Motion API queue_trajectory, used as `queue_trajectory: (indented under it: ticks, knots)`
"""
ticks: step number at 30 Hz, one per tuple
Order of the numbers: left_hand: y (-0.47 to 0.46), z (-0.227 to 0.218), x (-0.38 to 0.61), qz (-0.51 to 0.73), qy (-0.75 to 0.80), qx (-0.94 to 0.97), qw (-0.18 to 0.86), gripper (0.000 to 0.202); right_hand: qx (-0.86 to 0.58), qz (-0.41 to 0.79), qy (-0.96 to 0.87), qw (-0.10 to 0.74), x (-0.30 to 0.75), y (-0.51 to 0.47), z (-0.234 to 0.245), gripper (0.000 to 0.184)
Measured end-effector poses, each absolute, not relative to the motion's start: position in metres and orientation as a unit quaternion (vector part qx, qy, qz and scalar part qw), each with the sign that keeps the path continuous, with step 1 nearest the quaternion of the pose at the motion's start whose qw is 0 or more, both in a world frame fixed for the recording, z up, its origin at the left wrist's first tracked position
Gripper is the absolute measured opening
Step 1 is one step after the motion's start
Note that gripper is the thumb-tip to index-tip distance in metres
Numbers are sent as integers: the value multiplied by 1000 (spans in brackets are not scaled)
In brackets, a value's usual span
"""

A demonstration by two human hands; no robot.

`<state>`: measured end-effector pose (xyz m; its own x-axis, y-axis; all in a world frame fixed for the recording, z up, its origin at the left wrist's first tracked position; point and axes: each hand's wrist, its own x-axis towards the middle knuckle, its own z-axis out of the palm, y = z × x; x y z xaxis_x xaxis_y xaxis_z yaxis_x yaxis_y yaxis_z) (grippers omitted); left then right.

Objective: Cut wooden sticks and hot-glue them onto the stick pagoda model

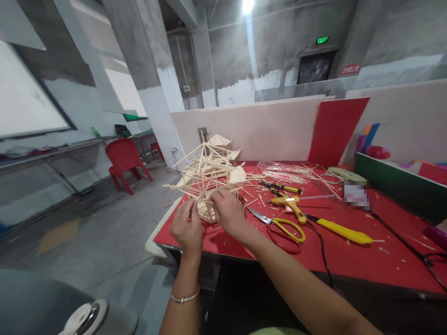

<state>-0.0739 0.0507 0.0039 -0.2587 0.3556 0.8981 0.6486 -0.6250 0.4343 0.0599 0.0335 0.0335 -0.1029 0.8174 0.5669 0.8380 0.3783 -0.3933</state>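
A pale wooden stick model [206, 174], built of thin sticks in tiers with a pointed frame on top, stands at the left end of the red table. My left hand [186, 223] is at its lower front left, fingers pinched together. Close by on the right, my right hand [225, 209] has its fingers curled at the model's lower front. Whatever lies between the fingertips of either hand is too small to make out. Just right of my right hand lie scissors [279, 226] with one yellow and one red handle.
A yellow glue gun [291, 205] with a cord, pliers [279, 187], a yellow utility knife [344, 231] and loose sticks lie on the red table [244, 242]. A green box wall [401, 188] stands at the right. Behind is a pale partition [275, 130]; a red chair [124, 156] stands left.
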Motion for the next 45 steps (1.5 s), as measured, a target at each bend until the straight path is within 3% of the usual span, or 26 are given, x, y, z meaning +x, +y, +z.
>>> queue_trajectory:
  ticks: [15,34,45]
  knots:
    - [49,4,-75,-658,-416,-612,138,15,-552,-46,-756,349,52,50,38,21]
    - [53,-8,-74,-684,-467,-560,7,23,-544,-55,-770,329,52,59,35,24]
    - [51,-5,-71,-699,-461,-546,-7,23,-541,-53,-763,350,54,58,33,28]
